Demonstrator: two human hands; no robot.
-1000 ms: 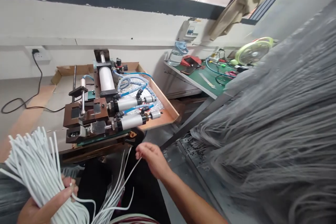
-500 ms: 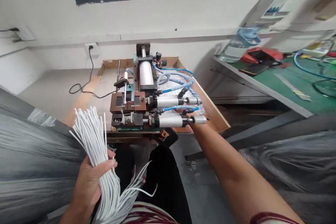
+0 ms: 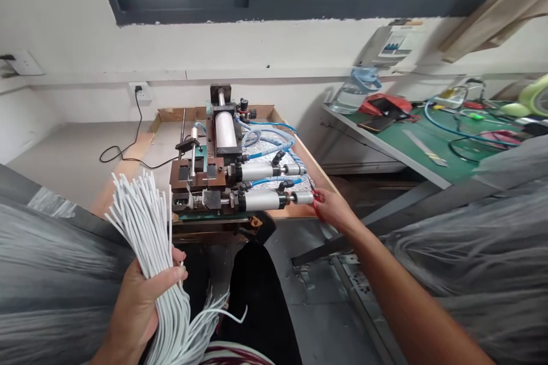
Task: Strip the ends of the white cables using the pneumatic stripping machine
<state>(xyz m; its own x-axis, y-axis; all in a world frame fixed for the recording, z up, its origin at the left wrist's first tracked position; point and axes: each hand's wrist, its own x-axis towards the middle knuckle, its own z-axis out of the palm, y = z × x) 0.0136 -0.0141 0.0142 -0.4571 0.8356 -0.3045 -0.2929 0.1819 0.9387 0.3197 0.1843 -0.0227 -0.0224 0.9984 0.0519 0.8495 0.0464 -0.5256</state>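
My left hand (image 3: 143, 291) is closed around a thick bundle of white wires (image 3: 143, 225). Their cut ends fan out above my thumb, while the long tails hang over my lap. Over the front right of the wooden tray, my right hand (image 3: 336, 209) grips a red-handled tool (image 3: 317, 205) with a thin dark tip; its exact kind is too small to tell. That hand is beside the end of the front cylinder of a pneumatic machine (image 3: 225, 131). The machine has silver cylinders, brown and black clamp blocks, and blue air hoses (image 3: 274, 152).
A shallow wooden tray (image 3: 319, 165) surrounds the machine. To the right, a green-topped table (image 3: 398, 145) carries a water bottle (image 3: 353, 90), a red bag (image 3: 385, 105), a phone and cables. Grey plastic-wrapped stacks (image 3: 47, 274) flank both sides. A black cord (image 3: 139, 120) runs to the wall socket.
My right hand has come out from behind the front cylinder, now showing the red-handled tool. My view has tilted up and turned right. The left hand still holds the wires.
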